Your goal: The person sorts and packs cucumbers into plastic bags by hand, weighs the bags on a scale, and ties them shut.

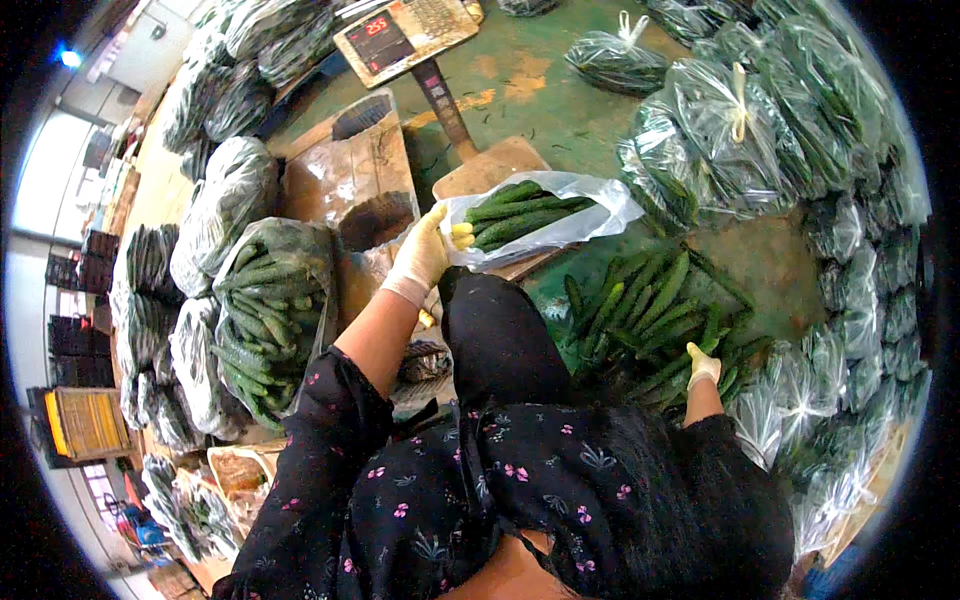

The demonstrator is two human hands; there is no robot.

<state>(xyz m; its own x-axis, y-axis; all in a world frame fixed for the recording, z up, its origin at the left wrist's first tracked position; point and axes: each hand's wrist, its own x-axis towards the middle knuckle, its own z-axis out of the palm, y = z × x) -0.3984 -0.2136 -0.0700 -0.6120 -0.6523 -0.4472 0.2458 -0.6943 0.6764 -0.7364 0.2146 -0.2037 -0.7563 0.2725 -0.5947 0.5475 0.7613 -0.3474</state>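
My left hand [421, 256], in a pale glove, grips the near rim of a clear plastic bag [611, 204]. Several dark green cucumbers [525, 214] lie lengthwise inside it. The bag rests over the platform [491, 169] of a bench scale, whose lit display [377, 41] stands on a post beyond. Down on the right, my gloved right hand [703, 369] reaches to a loose pile of cucumbers [645, 307] on the green floor. Its fingers touch the pile, and whether they hold a cucumber is not clear.
A large open bag of cucumbers [266, 315] stands at my left, beside a worn cardboard box [352, 176]. Tied clear bags [727, 142] are stacked along the right, and one tied bag [619, 64] sits apart on the floor. More filled bags [225, 210] line the left.
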